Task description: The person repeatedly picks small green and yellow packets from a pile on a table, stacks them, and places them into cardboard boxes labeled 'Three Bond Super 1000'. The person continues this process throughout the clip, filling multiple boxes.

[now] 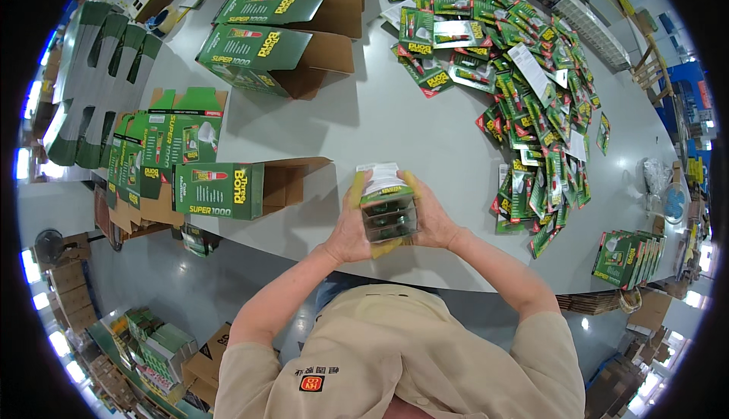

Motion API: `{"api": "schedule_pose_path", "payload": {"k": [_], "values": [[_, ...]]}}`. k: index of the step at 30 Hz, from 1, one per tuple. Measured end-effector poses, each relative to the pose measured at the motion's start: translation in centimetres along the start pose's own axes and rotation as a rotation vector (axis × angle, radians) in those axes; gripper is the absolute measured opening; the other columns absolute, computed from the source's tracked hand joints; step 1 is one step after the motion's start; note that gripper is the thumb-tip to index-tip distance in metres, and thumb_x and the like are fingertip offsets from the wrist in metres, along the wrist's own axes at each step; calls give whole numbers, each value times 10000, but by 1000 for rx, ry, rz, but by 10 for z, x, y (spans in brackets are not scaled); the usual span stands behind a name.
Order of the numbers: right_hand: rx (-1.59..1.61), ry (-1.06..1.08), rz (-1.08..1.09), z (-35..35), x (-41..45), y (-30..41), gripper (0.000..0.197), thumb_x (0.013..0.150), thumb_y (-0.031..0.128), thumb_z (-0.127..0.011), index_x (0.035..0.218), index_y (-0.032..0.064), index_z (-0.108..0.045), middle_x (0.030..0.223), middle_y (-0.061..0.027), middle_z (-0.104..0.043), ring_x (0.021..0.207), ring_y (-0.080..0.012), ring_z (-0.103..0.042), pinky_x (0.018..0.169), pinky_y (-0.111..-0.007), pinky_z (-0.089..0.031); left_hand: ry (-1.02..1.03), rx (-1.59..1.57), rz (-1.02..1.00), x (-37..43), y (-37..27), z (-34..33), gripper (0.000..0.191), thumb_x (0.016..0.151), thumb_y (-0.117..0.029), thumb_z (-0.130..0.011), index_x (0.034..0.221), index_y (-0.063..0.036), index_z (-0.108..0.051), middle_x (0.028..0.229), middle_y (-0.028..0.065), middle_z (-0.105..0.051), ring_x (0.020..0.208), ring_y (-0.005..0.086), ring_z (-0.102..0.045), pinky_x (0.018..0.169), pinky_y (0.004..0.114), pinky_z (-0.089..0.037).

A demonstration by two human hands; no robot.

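Observation:
My left hand (349, 226) and my right hand (431, 214) grip a stack of blister-carded glue packs (390, 219) from both sides, close to the table's front edge. Yellow coverings show on some of my fingers. The clear blister fronts of the stack face me, and white card edges show at its far end. Left of my left hand, a green ThreeBond carton (219, 191) lies with its brown open end towards the stack. A large loose pile of carded glue packs (535, 111) spreads over the table to the right.
Open green cartons (256, 48) stand in a row at the back left. Flat carton blanks (182, 128) lie at the left, beside bundled blanks (102, 83). Upright green boxes (623, 259) stand near the right edge. A long white-grey strip (592, 37) borders the pile.

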State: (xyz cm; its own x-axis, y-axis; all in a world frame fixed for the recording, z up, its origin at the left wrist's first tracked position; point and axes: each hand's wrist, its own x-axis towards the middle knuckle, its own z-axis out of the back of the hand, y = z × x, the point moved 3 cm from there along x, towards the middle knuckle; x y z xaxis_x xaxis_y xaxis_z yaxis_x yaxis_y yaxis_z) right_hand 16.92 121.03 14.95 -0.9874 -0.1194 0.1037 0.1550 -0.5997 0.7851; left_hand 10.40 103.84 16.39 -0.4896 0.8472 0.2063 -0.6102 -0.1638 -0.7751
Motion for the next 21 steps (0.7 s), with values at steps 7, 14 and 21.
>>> {"api": "schedule_pose_path", "payload": {"k": [7, 14, 21], "values": [[229, 49, -42, -37, 7, -57, 1149, 624, 289, -908, 1523, 55, -232, 1466, -202, -403, 1330, -364, -429, 1130, -443, -339, -58, 14, 70, -5, 38, -4, 1027, 706, -392, -845, 1491, -85, -258, 1393, 149, -439, 1345, 324, -374, 1151, 449, -273], [852, 153, -417, 20, 8, 6, 1282, 592, 243, -932, 1572, 68, -125, 1434, -127, -467, 1306, -224, -471, 1113, -390, -370, -526, -1188, 248, 7, -39, -26, 956, 864, -324, -765, 1502, -37, -113, 1415, 117, -423, 1284, 209, -454, 1108, 391, -342], [826, 257, -648, 30, -27, 30, 1114, 631, 305, -891, 1525, 53, -275, 1363, -110, -539, 1255, -200, -525, 1073, -361, -413, -155, -1092, 557, -27, -24, -56, 582, 980, -295, -610, 1436, -37, -356, 1374, 85, -506, 1244, 153, -486, 1060, 349, -396]]}}
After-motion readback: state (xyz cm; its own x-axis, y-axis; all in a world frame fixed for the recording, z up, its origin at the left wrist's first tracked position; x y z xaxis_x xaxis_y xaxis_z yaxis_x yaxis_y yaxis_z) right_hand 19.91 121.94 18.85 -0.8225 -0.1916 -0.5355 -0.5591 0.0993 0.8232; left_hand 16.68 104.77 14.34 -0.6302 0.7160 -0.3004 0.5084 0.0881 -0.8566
